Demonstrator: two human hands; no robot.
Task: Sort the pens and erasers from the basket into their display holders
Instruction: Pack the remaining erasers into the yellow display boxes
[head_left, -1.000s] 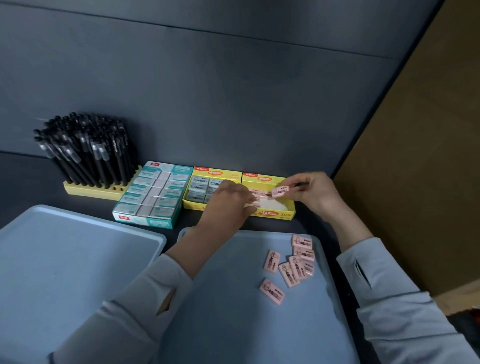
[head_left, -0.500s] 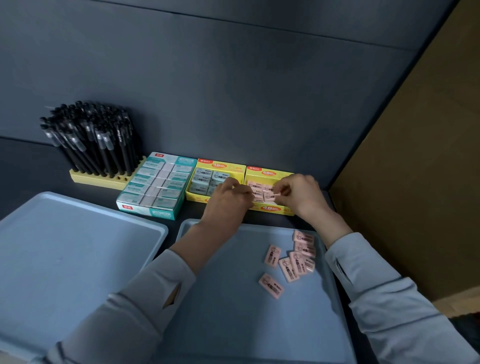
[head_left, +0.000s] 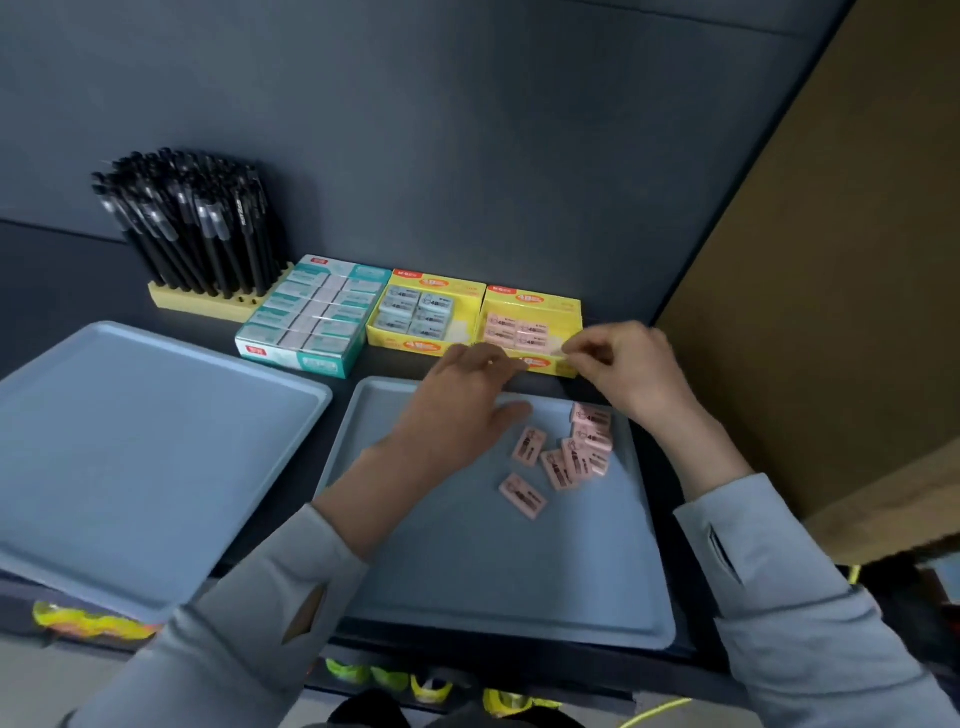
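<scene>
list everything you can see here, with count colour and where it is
pen holder: one, yellow, back left by the wall
pens: many, black, upright in the pen holder
teal box: one, teal and white, full of wrapped erasers, right of the pen holder
blue eraser box: one, yellow, holds grey-blue erasers, back middle
pink eraser box: one, yellow, holds pink erasers, back right
loose erasers: about six, pink, far right of the right tray
left tray: one, light blue, front left
right tray: one, light blue, front middle
left grip: one, fingers relaxed, over the right tray's far edge
right grip: one, fingers curled at pink eraser box's front corner; hold unclear
</scene>
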